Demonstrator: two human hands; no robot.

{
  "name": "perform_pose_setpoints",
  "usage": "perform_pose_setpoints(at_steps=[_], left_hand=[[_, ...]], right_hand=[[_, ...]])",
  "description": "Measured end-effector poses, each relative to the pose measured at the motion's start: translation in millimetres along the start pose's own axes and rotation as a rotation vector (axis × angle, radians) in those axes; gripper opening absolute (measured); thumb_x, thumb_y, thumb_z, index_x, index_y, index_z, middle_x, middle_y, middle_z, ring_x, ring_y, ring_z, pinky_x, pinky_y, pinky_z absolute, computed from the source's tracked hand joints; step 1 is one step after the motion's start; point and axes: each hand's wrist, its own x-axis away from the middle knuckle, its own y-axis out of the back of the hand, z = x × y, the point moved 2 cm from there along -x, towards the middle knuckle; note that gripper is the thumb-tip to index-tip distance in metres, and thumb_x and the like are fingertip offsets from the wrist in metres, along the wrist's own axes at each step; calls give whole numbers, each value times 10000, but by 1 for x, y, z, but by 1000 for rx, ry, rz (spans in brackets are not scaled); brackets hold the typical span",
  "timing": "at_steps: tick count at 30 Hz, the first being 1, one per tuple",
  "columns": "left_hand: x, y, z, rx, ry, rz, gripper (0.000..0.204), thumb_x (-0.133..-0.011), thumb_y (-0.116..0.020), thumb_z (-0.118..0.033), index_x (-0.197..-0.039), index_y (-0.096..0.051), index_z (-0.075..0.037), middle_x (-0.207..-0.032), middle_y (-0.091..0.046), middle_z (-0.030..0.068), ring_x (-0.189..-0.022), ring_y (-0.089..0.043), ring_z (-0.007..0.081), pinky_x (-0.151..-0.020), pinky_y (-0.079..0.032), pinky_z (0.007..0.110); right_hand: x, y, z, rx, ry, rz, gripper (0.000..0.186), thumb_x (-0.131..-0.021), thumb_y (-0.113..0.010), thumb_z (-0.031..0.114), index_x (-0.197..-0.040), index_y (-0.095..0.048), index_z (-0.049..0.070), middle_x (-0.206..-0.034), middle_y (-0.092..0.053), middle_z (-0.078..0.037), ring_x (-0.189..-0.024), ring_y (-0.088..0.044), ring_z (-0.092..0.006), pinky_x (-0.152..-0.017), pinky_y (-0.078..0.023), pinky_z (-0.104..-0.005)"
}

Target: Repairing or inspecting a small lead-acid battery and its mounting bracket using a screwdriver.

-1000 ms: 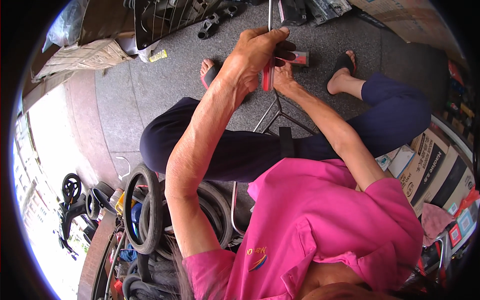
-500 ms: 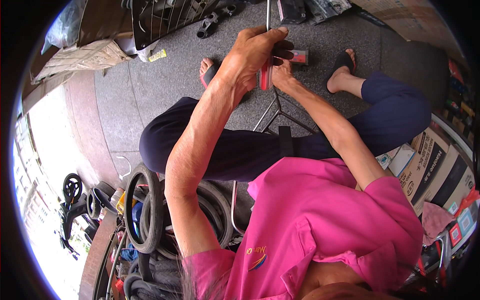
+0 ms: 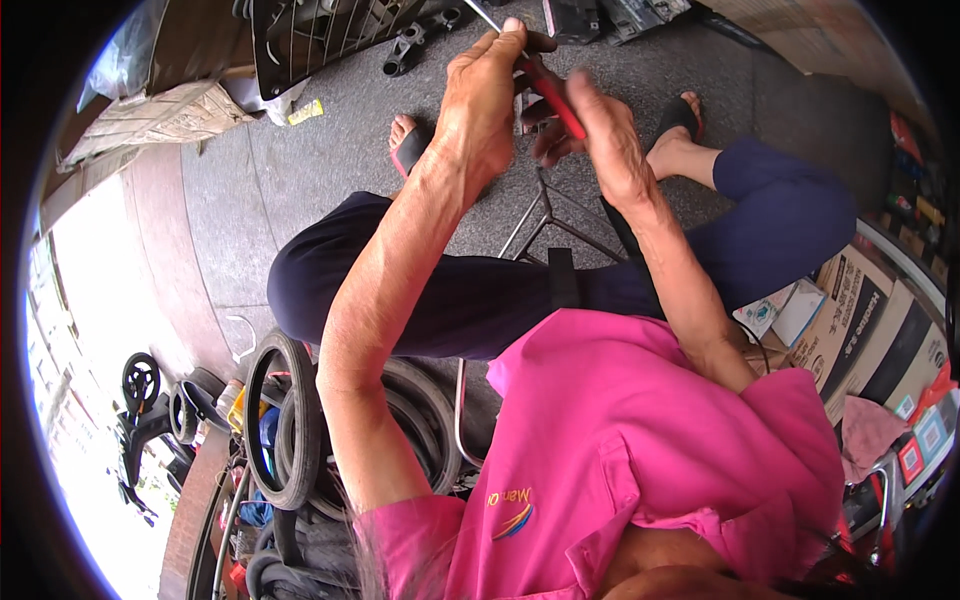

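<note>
My left hand (image 3: 485, 105) is closed on a screwdriver, thumb laid along it near where the shaft leaves the handle. The red handle (image 3: 555, 100) slants down to the right, and the thin metal shaft (image 3: 482, 14) points up to the left, its tip out of view. Close beside the handle's end is my right hand (image 3: 612, 140), slightly smeared by motion. Its thumb and darkened fingers are apart on either side of the handle; whether they touch it is unclear. A small box on the floor is mostly hidden behind my hands.
A metal stand frame (image 3: 545, 215) rises between my legs. Tyres (image 3: 282, 420) and tubes are piled at the lower left. A wire basket (image 3: 320, 40) and a dark metal part (image 3: 405, 48) lie at the far left. Cardboard boxes (image 3: 850, 310) stand at the right.
The screwdriver has tilted from upright to slanting, its shaft now toward the upper left. My left hand has shifted slightly up and left; my right hand has come up beside the handle.
</note>
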Motion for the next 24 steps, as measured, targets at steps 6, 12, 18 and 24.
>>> perform_pose_setpoints(at_steps=[6, 12, 18, 24], left_hand=[[17, -9, -6, -423, 84, 35, 618, -836, -526, -499, -1305, -419, -110, -1326, -426, 146, -1266, -339, 309, -998, -212, 614], [-1, 11, -2, -644, -84, -142, 757, -797, -622, -368, -1306, -286, 80, -1239, -408, 332, -1209, -381, 405, -1016, -307, 469], [6, 14, -12, -623, -143, -95, 608, -799, -625, -337, -1219, -451, 68, -1111, -550, 271, -1084, -518, 349, -935, -400, 426], [6, 1, -12, -586, -148, -8, 464, -815, -617, -297, -1100, -564, 66, -1033, -606, 226, -1025, -560, 305, -894, -427, 373]], right_hand=[[21, 29, -2, 332, 273, -257, 352, -877, -590, 310, -1029, -604, -7, -761, -633, -67, -627, -578, -107, -513, -450, -222], [39, 73, -17, 732, 373, -336, 169, -803, -634, 155, -857, -660, -4, -706, -657, -87, -613, -613, -107, -563, -472, -229], [34, 57, -42, 749, 349, -197, 149, -784, -648, 164, -819, -668, 20, -692, -657, -100, -597, -637, -166, -528, -478, -269], [28, 62, -47, 817, 282, -188, 170, -781, -657, 176, -835, -658, 15, -736, -659, -119, -635, -650, -215, -569, -491, -292]])
